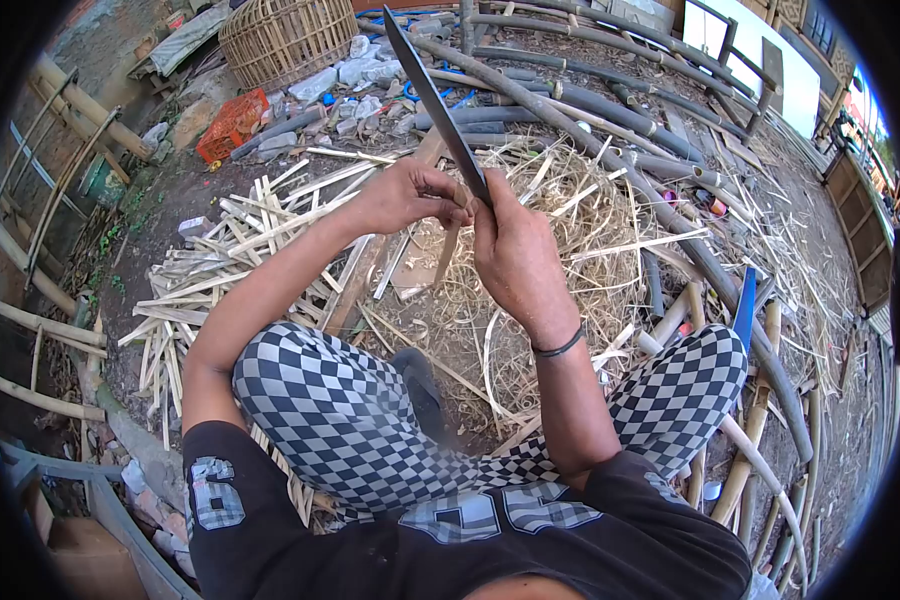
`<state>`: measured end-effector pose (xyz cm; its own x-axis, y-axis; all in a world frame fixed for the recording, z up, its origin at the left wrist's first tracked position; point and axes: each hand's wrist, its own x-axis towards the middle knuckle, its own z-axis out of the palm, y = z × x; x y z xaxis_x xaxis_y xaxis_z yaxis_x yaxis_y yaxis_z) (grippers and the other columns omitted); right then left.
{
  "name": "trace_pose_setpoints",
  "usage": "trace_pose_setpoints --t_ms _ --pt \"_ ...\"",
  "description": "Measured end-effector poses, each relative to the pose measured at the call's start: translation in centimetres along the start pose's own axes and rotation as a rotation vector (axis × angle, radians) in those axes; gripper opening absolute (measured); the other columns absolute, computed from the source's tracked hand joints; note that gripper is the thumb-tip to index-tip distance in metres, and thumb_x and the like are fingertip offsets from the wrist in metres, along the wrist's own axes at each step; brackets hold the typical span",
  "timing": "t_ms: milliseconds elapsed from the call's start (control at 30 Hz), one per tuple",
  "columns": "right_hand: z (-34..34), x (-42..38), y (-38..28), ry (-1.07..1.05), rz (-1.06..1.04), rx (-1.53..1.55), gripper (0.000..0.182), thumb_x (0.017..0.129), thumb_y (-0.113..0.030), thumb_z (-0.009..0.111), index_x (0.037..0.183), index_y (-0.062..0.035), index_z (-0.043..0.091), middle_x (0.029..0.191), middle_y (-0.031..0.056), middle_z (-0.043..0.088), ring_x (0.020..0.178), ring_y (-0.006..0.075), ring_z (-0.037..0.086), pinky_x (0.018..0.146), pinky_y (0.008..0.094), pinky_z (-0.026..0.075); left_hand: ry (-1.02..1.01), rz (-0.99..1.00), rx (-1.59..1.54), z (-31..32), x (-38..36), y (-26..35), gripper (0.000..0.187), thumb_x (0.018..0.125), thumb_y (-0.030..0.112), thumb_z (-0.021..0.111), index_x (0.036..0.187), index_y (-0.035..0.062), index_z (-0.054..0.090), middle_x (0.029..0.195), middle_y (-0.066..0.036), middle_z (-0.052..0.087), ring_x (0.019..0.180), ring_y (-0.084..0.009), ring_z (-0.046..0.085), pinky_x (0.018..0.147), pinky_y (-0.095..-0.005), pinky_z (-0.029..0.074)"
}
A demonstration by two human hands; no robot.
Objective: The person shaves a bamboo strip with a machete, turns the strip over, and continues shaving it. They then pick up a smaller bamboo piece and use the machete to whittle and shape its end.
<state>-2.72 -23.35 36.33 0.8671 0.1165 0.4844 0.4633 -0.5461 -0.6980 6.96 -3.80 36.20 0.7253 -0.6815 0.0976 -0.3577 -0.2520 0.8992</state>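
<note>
My right hand (pixel 518 255) is closed around a machete (pixel 432 100), whose long dark blade points up and away to the left. The handle is hidden inside my fist. Just left of it, my left hand (pixel 415 197) pinches the upper end of a thin bamboo strip (pixel 447 258), which hangs down between my knees. Both hands nearly meet at the base of the blade. Below them lies a wooden board (pixel 410 265), with curled bamboo shavings (pixel 580 225) heaped to its right and split bamboo strips (pixel 235 250) piled to its left.
An orange crate (pixel 232 127) and a woven bamboo basket (pixel 285 40) stand at the back left among stones. Bamboo poles (pixel 620 115) lie across the back and right. A blue pointed object (pixel 745 305) is beside my right knee. A bamboo fence (pixel 40 330) runs along the left.
</note>
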Motion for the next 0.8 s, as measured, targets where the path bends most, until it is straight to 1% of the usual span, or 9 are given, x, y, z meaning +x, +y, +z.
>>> trace_pose_setpoints --t_ms 133,267,567,800 --pt "-0.1 0.0 0.1 0.002 -0.005 0.057 0.029 0.099 -0.014 0.050 0.126 -0.0049 0.050 0.069 0.0272 0.065 0.067 0.0489 0.064 0.064 0.0601 0.050 -0.014 -0.012 0.028 0.2 0.1 0.2 0.013 0.091 0.005 0.071 0.101 -0.0006 0.076 0.087 -0.005 0.075 0.078 -0.0111 0.068 0.075 -0.0282 0.056" --pt "-0.1 -0.2 0.2 -0.013 -0.009 0.031 0.031 0.099 -0.013 0.050 0.128 -0.0050 0.049 0.070 0.0271 0.065 0.068 0.0490 0.065 0.064 0.0604 0.050 -0.005 -0.027 0.020 0.2 0.2 0.2 0.013 0.091 0.005 0.071 0.102 -0.0008 0.076 0.087 -0.005 0.075 0.078 -0.0112 0.068 0.075 -0.0284 0.056" --pt "0.1 -0.3 0.0 -0.028 -0.013 -0.014 0.027 0.099 -0.014 0.051 0.125 -0.0097 0.050 0.069 0.0268 0.065 0.068 0.0487 0.065 0.064 0.0605 0.050 -0.016 -0.028 0.043 0.2 0.2 0.0 0.015 0.091 0.006 0.071 0.103 -0.0008 0.075 0.088 -0.006 0.076 0.078 -0.0110 0.069 0.076 -0.0286 0.057" --pt "-0.4 -0.4 -1.0 -0.029 0.009 -0.195 0.021 0.098 -0.015 0.053 0.119 -0.0108 0.051 0.067 0.0229 0.066 0.067 0.0444 0.067 0.060 0.0573 0.050 -0.006 -0.030 0.044 0.6 0.1 0.6 0.014 0.091 0.006 0.071 0.103 -0.0002 0.075 0.087 -0.005 0.075 0.078 -0.0109 0.069 0.075 -0.0284 0.057"
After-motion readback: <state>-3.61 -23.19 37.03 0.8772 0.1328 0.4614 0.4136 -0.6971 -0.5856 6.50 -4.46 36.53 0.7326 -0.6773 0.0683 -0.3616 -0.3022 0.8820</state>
